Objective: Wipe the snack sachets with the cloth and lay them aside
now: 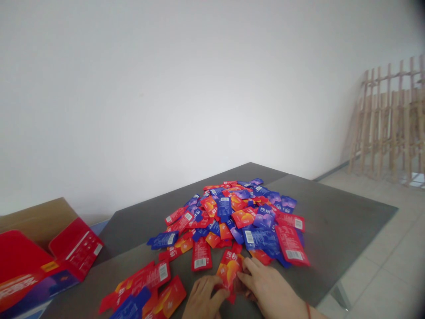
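Observation:
A red pouch (229,268) with orange fruit pictures is between my two hands at the near side of a heap of pouches. My left hand (203,297) has its thumb and fingers closed on the pouch's lower left edge. My right hand (267,284) grips its right edge, with some fingertips hidden behind it. Beyond them, red and blue-purple pouches (264,239) lie piled on the dark table (335,212). Left of my hands is a smaller group with a red-orange pouch (171,297) and a blue pouch (131,305).
An open red and purple cardboard box (75,254) with raised flaps stands at the left. A white wall (186,97) rises behind the table. Wooden racks (388,119) lean on the wall at the far right, above a tiled floor (381,266).

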Demonstrator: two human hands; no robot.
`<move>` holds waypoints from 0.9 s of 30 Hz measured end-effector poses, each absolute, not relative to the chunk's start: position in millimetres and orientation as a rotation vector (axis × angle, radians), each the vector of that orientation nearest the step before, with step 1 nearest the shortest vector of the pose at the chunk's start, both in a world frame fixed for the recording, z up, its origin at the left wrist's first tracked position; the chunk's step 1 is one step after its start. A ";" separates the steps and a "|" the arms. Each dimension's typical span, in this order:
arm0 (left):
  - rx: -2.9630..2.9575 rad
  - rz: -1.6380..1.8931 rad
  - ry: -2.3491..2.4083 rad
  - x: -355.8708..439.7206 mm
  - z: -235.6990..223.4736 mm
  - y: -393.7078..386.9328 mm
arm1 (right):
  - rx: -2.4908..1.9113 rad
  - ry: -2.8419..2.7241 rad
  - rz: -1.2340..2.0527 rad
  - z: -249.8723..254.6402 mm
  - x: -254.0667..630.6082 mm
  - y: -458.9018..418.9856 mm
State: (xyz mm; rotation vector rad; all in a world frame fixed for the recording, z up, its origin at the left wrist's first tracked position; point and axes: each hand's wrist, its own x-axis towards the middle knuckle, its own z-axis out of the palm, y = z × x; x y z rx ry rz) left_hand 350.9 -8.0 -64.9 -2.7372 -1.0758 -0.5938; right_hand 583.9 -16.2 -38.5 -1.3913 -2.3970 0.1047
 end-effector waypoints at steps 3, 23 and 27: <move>-2.784 -0.674 -1.140 352.8 -69.2 -6.9 | -1.384 -2.347 0.197 -33.7 585.8 -17.8; -2.810 -0.701 -1.020 321.4 -85.2 0.9 | -1.309 -2.480 -0.093 -26.0 557.9 -15.2; -2.785 -0.761 -1.105 322.9 -92.8 -1.7 | -1.232 -2.522 -0.252 -35.4 542.3 -13.6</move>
